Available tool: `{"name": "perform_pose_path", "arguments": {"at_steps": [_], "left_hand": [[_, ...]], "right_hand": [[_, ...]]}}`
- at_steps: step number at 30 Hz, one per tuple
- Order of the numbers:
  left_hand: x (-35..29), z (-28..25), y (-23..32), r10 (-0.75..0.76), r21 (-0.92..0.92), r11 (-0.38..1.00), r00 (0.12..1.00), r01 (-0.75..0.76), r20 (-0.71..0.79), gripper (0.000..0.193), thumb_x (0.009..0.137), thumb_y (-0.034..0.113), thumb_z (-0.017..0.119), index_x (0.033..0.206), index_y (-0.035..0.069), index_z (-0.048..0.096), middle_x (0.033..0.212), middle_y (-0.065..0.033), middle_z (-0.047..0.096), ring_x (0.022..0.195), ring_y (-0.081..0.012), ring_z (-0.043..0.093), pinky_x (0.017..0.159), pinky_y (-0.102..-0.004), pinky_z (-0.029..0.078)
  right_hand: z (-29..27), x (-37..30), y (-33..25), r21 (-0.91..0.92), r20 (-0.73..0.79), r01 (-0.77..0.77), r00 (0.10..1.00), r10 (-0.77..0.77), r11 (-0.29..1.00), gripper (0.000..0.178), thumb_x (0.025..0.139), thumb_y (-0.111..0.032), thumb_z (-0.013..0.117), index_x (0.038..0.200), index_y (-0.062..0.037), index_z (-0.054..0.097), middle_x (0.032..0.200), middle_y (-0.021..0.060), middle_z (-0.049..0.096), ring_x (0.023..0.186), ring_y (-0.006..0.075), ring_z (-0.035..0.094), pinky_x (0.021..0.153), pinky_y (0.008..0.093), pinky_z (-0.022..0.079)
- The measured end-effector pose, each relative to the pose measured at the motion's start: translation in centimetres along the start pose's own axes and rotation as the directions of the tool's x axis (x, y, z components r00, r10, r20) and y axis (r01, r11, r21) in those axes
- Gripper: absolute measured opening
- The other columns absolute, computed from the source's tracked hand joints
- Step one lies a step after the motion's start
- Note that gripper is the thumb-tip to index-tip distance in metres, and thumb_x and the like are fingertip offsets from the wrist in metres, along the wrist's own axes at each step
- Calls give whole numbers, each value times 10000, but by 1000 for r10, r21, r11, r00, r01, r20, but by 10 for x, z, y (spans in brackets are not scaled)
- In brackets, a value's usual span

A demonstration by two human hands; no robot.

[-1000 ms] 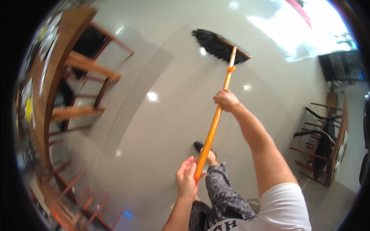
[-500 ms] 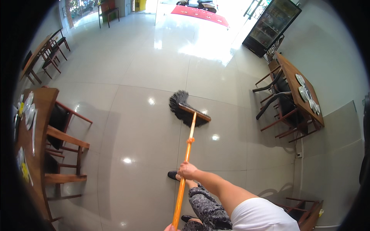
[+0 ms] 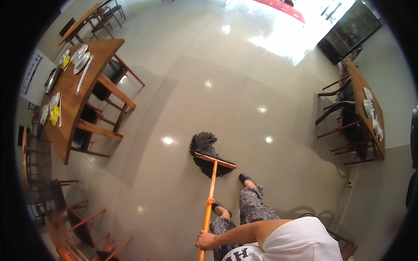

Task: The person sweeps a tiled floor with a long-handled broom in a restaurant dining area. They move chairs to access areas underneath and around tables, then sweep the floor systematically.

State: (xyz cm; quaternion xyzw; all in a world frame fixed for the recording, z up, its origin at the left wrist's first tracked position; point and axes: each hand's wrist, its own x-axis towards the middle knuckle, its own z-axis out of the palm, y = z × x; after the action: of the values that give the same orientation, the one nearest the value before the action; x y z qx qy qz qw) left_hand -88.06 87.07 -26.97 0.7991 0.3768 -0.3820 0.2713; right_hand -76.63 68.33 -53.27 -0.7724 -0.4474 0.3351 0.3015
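Observation:
My right hand [image 3: 204, 240] is wrapped round the wooden handle of a mop [image 3: 212, 185], low in the picture. The handle has an orange wrap partway along it and slants up to a wooden crossbar. Dark grey strings [image 3: 203, 142] spread from the crossbar on the glossy tiled floor [image 3: 187, 100], curling out at its left end. My left hand is out of the picture. My two dark shoes stand just right of the mop, the right shoe [image 3: 245, 179] near the crossbar's right end.
On the left, a wooden table [image 3: 87, 71] holds wrapped dishes, with chairs at its side. More chairs [image 3: 80, 222] stand at lower left. Another set table [image 3: 363, 100] with chairs lines the right wall. A glass-door cabinet [image 3: 350, 30] and a red mat [image 3: 281, 8] are at the far right.
The mop and my right hand have come nearer to me. My right foot has stepped forward. The view has turned right-to-left and lower, showing more of the left tables; my left hand has left the picture.

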Motion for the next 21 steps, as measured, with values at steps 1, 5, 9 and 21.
{"name": "perform_pose_path", "arguments": {"at_steps": [1, 5, 9, 21], "left_hand": [[-9, 3, -4, -35, 5, 999, 999, 35, -9, 317, 967, 325, 512, 1089, 63, 642, 793, -105, 671, 635, -190, 565, 572, -292, 443], [-34, 28, -6, -153, 12, 988, 988, 153, -27, 315, 966, 321, 514, 1096, 62, 638, 807, -104, 676, 634, -196, 567, 574, -292, 448], [-47, 50, 14, -226, 2, 974, 973, 227, -46, 314, 964, 316, 516, 1103, 60, 635, 822, -103, 681, 633, -201, 569, 576, -292, 453], [48, 145, 355, 366, -508, 621, 794, -597, -486, 325, 945, 132, 549, 1237, 1, 493, 954, -74, 625, 533, -110, 476, 452, -211, 401]], "right_hand": [[7, 1, -7, -6, 44, 22, 999, -22, 1000, 73, 755, -217, 639, 773, -147, 627, 763, 17, 632, 839, 221, 618, 803, 373, 399], [6, -6, 1, 59, 65, 122, 990, -126, 991, 51, 765, -193, 626, 792, -150, 617, 770, 12, 640, 839, 217, 632, 822, 369, 408], [-40, -36, 49, 54, 85, 106, 990, -110, 993, 43, 778, -181, 614, 797, -143, 606, 763, 7, 637, 843, 214, 634, 829, 364, 423], [-279, -105, 348, -141, -446, -397, 843, 300, 907, 97, 801, -216, 637, 876, -157, 650, 813, 26, 630, 907, 235, 585, 907, 369, 458]]}}
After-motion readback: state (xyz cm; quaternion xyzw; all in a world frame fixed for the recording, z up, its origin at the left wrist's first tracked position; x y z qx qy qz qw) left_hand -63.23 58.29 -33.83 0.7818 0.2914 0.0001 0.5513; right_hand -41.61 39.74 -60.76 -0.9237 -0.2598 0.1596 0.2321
